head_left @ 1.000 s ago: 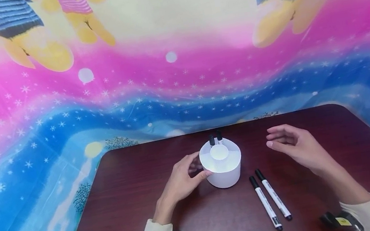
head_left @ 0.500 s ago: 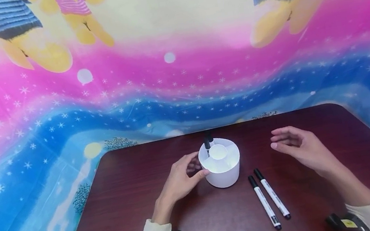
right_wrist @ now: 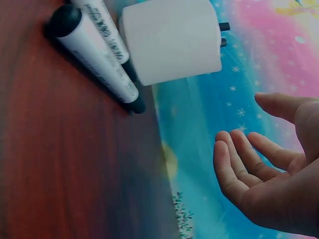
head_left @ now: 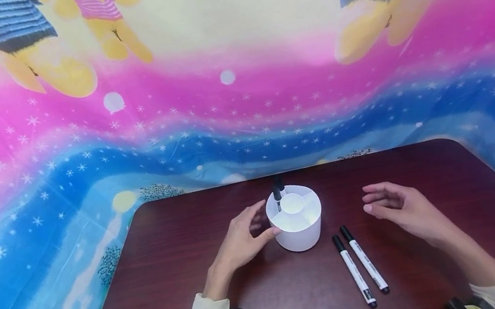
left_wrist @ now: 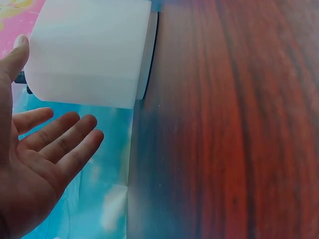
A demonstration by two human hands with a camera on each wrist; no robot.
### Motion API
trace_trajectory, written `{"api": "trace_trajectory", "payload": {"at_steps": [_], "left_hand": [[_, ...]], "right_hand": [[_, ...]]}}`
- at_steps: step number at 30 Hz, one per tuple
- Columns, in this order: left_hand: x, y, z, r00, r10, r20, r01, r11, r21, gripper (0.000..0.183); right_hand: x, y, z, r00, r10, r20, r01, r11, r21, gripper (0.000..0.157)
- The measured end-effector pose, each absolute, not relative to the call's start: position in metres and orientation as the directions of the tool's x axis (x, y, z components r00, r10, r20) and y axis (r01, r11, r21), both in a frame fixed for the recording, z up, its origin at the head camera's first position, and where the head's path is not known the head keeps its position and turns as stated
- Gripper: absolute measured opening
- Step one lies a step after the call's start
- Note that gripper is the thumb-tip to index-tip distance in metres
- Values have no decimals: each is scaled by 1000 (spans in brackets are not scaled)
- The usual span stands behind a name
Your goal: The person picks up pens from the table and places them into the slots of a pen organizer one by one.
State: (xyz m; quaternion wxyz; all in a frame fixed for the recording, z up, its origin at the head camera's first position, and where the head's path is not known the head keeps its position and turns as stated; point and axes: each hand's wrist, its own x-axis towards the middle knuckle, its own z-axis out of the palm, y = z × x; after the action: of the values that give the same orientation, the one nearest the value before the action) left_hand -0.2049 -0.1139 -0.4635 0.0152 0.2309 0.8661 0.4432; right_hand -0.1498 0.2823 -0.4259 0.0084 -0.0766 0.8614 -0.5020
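The left hand [head_left: 238, 237] and right hand [head_left: 404, 209] grip nothing, fingers relaxed. Between them, on the near side, two loose markers [head_left: 365, 260] look light, stiff and apt to roll; pinch mid-barrel. Beyond, just beside the left hand, contact unclear, the white organizer [head_left: 299, 240] seems slick, light plastic, best steadied by its sides.

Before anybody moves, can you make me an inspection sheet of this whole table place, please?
Surface: dark reddish-brown table, with a shiny patch at the front.
Job's things: round white holder with dividers, upright; two black-topped pens stand in it; two markers lie side by side on the table.
Clutter: nothing seen.
Grips: left grip open at the holder, contact unclear; right grip holds nothing.
Cables: nothing seen.
Surroundings: bright snowflake cloth behind the table.
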Motion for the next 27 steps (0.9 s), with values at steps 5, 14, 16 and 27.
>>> {"api": "trace_trajectory", "payload": {"at_steps": [5, 14, 16, 27], "left_hand": [[-205, -114, -463, -892, 415, 180, 389, 499, 774, 81], [-205, -114, -463, -891, 421, 168, 384, 504, 774, 81], [-205, -114, -462, -890, 423, 167, 384, 503, 774, 81], [-205, -114, -462, -887, 430, 166, 387, 498, 776, 82]], "right_hand": [[-147, 281, -435, -984, -177, 21, -100, 446, -889, 57], [-141, 281, -449, -974, -220, -60, -34, 401, -916, 61], [-139, 280, -451, -970, -225, -93, -2, 392, -920, 63], [-133, 281, -463, -944, -276, -182, 84, 334, -939, 68]]}}
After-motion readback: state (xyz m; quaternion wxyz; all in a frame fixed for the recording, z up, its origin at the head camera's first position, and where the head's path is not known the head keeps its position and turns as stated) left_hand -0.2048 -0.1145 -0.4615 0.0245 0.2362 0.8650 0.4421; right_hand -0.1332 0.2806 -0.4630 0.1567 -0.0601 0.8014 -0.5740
